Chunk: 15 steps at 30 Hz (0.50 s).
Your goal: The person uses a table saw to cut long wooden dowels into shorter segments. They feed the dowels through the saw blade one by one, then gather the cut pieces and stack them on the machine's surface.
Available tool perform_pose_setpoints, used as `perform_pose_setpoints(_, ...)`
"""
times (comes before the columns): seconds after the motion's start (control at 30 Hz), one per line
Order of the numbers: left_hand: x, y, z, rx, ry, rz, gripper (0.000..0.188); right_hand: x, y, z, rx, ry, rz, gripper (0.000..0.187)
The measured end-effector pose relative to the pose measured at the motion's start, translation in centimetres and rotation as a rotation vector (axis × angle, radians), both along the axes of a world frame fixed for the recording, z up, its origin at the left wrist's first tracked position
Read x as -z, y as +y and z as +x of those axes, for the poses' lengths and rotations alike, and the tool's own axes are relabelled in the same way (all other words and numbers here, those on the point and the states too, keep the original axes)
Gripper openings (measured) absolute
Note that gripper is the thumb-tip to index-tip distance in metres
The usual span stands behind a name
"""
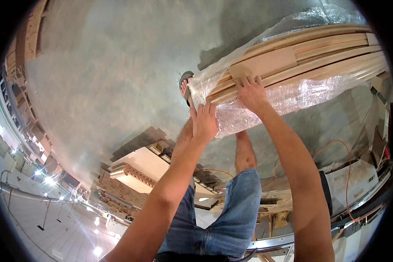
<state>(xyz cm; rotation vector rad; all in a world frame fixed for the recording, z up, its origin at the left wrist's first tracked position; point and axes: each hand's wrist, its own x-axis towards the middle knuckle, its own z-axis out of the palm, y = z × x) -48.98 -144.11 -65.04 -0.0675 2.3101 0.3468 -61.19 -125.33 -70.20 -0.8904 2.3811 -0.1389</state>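
A long bundle of pale wooden strips (327, 56) stretches from the middle to the upper right, partly covered by clear plastic wrap (299, 98). On top of the strips, near their near-left end, lies a flat tan cardboard piece (270, 63). My left hand (204, 122) is at that end, its fingers bent against the gathered wrap. My right hand (252, 94) is farther along the near side, fingers curled over the edge strip beside the cardboard. Both thumbs and the undersides of the fingers are mostly hidden.
Grey concrete floor (105, 74) surrounds the bundle. My sandalled foot (186, 85) is beside its left end. Behind my legs are stacked wooden pieces (135, 172), a white box (353, 185) and an orange cord (348, 174). More wood (32, 30) lies along the far left.
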Motion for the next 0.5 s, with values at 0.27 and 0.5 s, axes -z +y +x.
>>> perform_pose_setpoints(0.27,-0.5,-0.3,1.3,-0.122,-0.017,0.072,0.067,-0.9,2.4,-3.1,-0.143,-0.081,0.08,0.035)
perform_pose_setpoints(0.5,-0.8,-1.2,1.1,-0.144,-0.065,0.112,0.061,-0.3,1.6,-3.7,-0.174,-0.053,0.169,0.039)
